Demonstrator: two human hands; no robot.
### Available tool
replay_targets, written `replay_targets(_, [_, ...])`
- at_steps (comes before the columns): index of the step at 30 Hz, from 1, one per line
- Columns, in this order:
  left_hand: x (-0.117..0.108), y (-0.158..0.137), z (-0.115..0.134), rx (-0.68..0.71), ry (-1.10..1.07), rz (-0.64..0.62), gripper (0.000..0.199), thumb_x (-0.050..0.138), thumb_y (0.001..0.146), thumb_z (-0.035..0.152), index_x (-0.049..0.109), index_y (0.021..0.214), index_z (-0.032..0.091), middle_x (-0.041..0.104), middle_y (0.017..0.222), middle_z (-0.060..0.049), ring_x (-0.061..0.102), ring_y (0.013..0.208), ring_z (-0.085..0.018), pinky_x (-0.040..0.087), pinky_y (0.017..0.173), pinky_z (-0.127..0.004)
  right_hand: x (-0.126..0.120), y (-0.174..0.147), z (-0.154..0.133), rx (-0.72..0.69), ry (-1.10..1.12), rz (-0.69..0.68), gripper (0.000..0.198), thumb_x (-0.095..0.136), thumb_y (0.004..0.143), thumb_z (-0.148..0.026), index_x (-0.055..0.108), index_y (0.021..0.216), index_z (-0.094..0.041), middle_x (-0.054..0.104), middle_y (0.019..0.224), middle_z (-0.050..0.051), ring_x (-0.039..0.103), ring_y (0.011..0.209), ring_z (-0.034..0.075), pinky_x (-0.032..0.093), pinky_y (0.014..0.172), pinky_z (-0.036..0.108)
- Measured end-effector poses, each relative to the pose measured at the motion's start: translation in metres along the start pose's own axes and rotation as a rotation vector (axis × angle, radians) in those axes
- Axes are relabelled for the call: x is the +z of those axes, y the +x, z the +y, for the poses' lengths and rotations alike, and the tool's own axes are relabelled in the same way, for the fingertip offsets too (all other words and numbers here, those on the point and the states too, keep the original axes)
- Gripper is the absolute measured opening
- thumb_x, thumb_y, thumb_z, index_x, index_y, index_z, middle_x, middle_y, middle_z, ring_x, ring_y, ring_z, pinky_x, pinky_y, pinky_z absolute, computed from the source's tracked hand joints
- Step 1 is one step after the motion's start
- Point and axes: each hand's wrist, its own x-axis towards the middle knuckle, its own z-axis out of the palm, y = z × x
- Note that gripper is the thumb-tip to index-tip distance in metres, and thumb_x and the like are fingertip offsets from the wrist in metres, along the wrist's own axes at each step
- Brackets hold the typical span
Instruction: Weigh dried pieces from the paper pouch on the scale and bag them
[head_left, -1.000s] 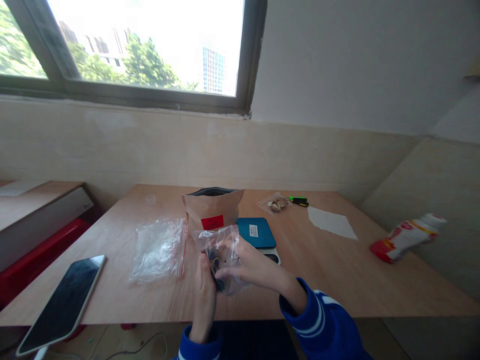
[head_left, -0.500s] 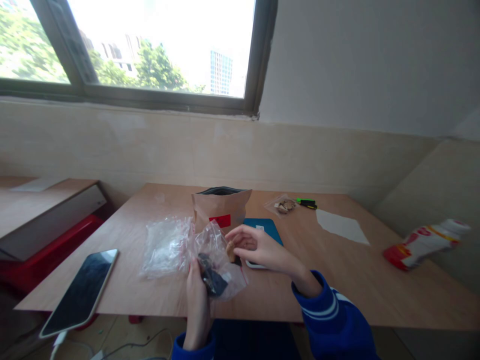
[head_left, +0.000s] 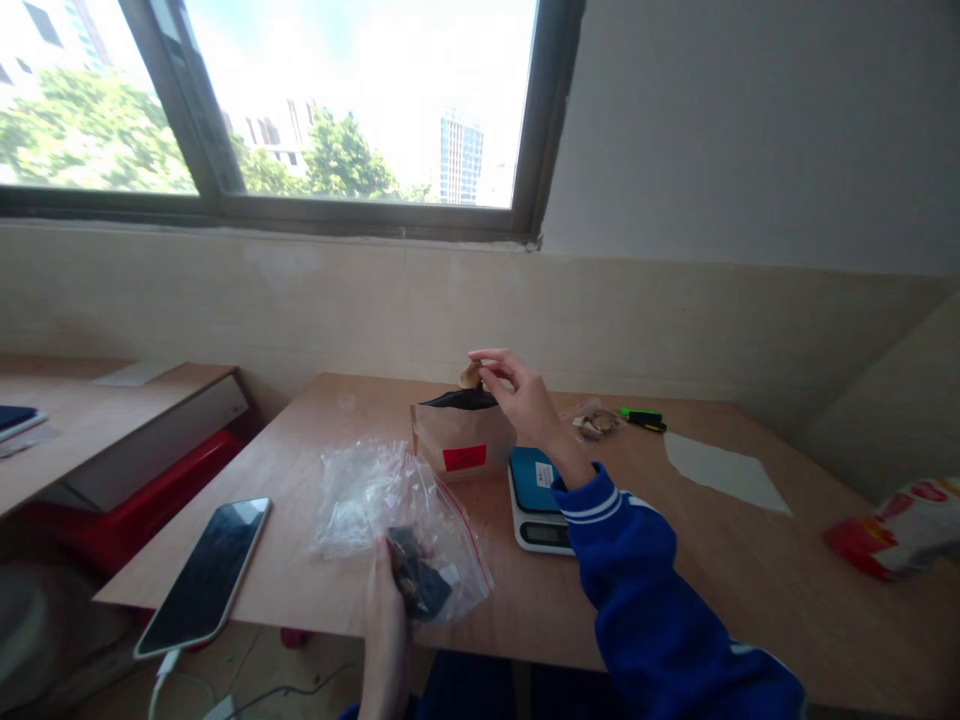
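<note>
My left hand [head_left: 385, 600] grips a clear zip bag [head_left: 459, 548] with a red seal line near the table's front edge. Inside that bag are dark, nearly black pieces I cannot name. Between the fingertips of my right hand [head_left: 523, 402] is a light-brown dried mushroom piece [head_left: 470, 376], just above the mouth of a kraft paper pouch [head_left: 431, 432]. The pouch stands upright with its dark inner lining showing and a red label on its front. To its right lies a kitchen scale [head_left: 531, 508] with a blue top, partly behind my right forearm.
Empty clear bags [head_left: 349, 500] are stacked left of the pouch. A phone [head_left: 210, 570] on a cable overhangs the front left edge. Toward the back right are a small bag of brown pieces [head_left: 598, 424], a green-black cutter [head_left: 643, 419], white paper [head_left: 724, 470] and a bottle [head_left: 896, 525].
My right hand has lifted the brown piece from beside the clear bag to above the pouch's mouth. My left hand still holds the bag, now flatter and lower. The camera view has shifted left.
</note>
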Motion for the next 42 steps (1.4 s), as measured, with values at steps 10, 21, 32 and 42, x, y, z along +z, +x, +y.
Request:
replay_targets(10, [-0.001, -0.002, 0.004, -0.025, 0.020, 0.032, 0.065, 0.068, 0.053, 0.072, 0.064, 0.080, 0.013, 0.067, 0.060, -0.003, 0.062, 0.051, -0.017, 0.051, 0.049, -0.028, -0.007, -0.009, 0.010, -0.118, -0.369, -0.095, 0.026, 0.047, 0.089, -0.015, 0.071, 0.098, -0.022, 0.061, 0.115, 0.009, 0.052, 0.113, 0.024, 0.038, 0.100, 0.044])
replay_targets(21, [0.007, -0.010, -0.001, -0.008, 0.038, -0.049, 0.062, 0.057, 0.071, 0.068, 0.066, 0.103, 0.016, 0.071, 0.079, -0.003, 0.067, 0.073, -0.017, 0.054, 0.071, -0.029, -0.012, -0.076, -0.055, 0.326, 0.238, -0.582, 0.020, 0.044, 0.087, -0.010, 0.062, 0.084, -0.017, 0.064, 0.083, 0.002, 0.062, 0.081, 0.014, 0.050, 0.075, 0.027])
replay_targets(32, [-0.010, 0.000, -0.016, 0.306, 0.415, -0.011, 0.060, 0.054, 0.075, 0.066, 0.064, 0.112, 0.019, 0.064, 0.121, -0.011, 0.052, 0.122, -0.029, 0.034, 0.109, -0.042, 0.034, -0.113, -0.057, 0.283, 0.081, -0.727, 0.040, 0.072, 0.078, -0.029, 0.061, 0.116, -0.021, 0.052, 0.112, 0.006, 0.057, 0.090, 0.015, 0.050, 0.082, 0.027])
replay_targets(42, [0.006, -0.006, 0.002, 0.204, 0.370, -0.035, 0.071, 0.040, 0.077, 0.074, 0.066, 0.103, 0.013, 0.071, 0.096, -0.011, 0.066, 0.089, -0.025, 0.050, 0.086, -0.039, 0.018, -0.116, -0.046, 0.320, 0.112, -0.707, 0.017, 0.061, 0.086, -0.026, 0.067, 0.099, -0.016, 0.060, 0.098, 0.005, 0.059, 0.088, 0.016, 0.050, 0.079, 0.028])
